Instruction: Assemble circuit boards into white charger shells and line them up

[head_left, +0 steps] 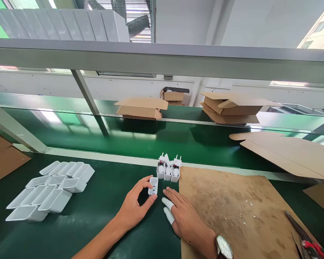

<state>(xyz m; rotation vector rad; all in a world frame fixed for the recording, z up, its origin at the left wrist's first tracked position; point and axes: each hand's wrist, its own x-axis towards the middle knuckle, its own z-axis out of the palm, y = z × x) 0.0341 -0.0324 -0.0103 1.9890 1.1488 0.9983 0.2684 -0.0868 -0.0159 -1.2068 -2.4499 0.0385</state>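
Note:
My left hand (139,201) pinches a small white plastic shell (153,186) between thumb and fingers; its open side faces up and small dark slots show in its floor. My right hand (182,214) lies just to the right, fingers stretched out and holding nothing. White covers wrap two of its fingers. Beyond both hands stand three white housings (167,172) side by side, with white parts and wires sticking out of their tops. On the left, several empty white plastic shells (55,200) lie in slanting rows on the green work surface (97,230).
A stained cardboard sheet (226,201) lies under and beside my right arm. Red-handled scissors (304,233) rest at its right edge. Behind runs a green belt (140,140), with open cartons (142,108) beyond it. A metal beam (162,59) crosses overhead.

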